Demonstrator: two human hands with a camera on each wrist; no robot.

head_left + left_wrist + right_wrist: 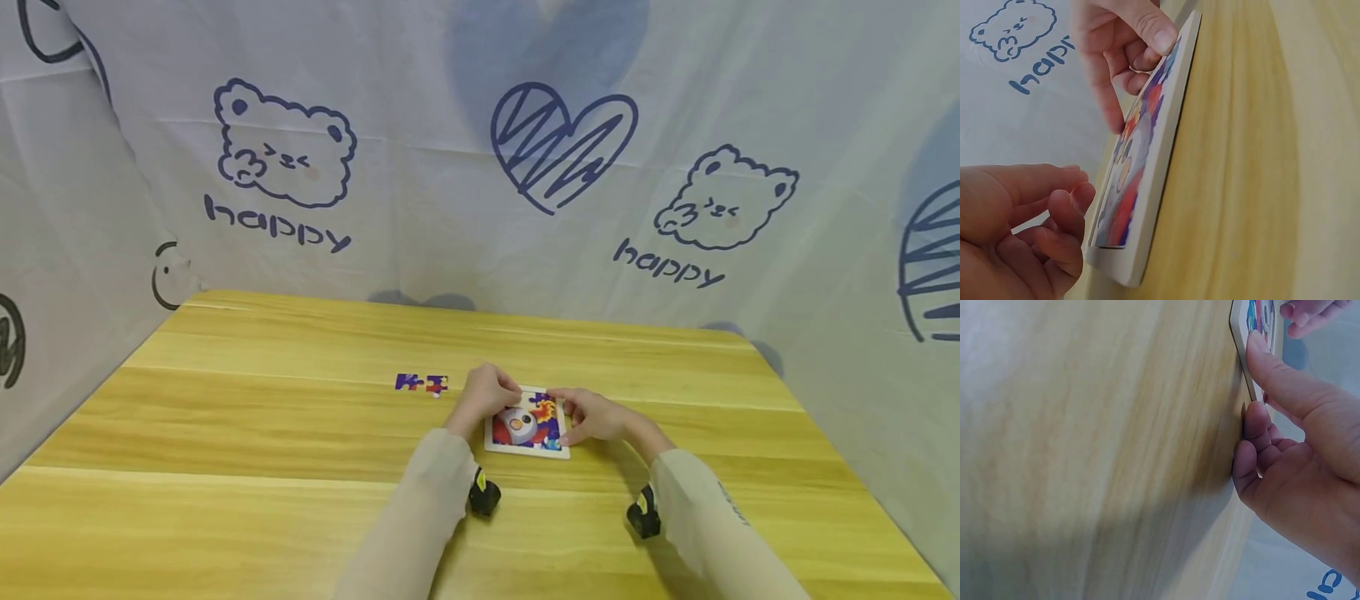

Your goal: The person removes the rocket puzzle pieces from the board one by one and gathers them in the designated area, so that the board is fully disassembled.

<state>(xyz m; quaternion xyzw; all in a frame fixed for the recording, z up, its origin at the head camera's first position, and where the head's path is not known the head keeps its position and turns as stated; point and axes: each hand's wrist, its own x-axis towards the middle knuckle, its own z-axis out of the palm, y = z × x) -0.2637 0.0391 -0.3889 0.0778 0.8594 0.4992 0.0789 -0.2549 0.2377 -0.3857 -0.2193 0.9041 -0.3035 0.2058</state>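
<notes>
Left hand (486,393): fingertips drawn together at the board's far left corner; we cannot tell whether they pinch a piece.
Right hand (600,417): grips the board's right edge, thumb on top.
Slide risk: if that grip loosens, we judge sideways pressure could shift the board.
Puzzle board (525,452): flat between both hands; pale raised rim, printed interlocking inlay.
Loose pieces (409,382): thin, knobbed; a leftward sweep could scatter them.
Table (247,417): wood-grained, smooth-looking.
</notes>
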